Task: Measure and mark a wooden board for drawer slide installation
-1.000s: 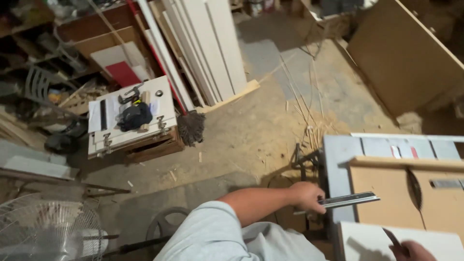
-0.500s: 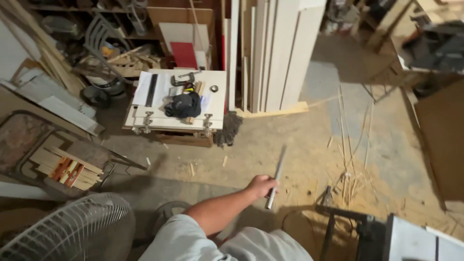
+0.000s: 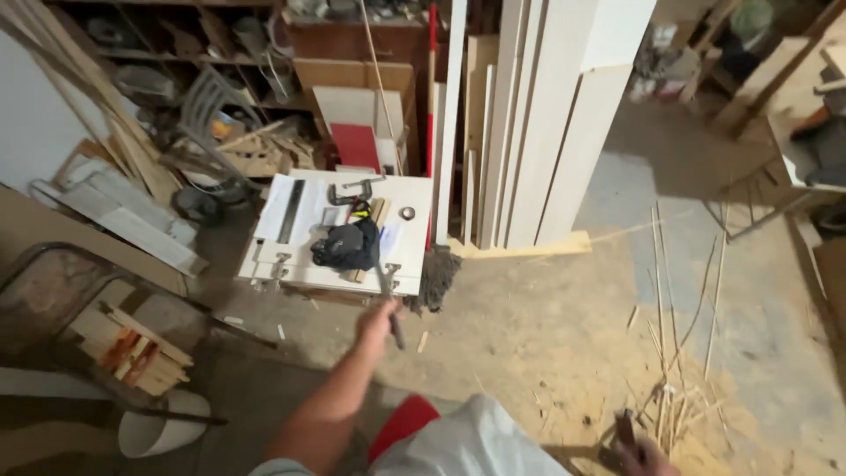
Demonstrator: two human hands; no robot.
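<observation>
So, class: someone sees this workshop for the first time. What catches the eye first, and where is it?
The left hand reaches out mid-frame, gripping a thin metal bar that points towards a low white table littered with tools, a black bundle at its middle. Tall white boards lean upright just right of it. Bottom right, the right hand holds a small dark tool above sawdust and thin wood strips on the floor.
</observation>
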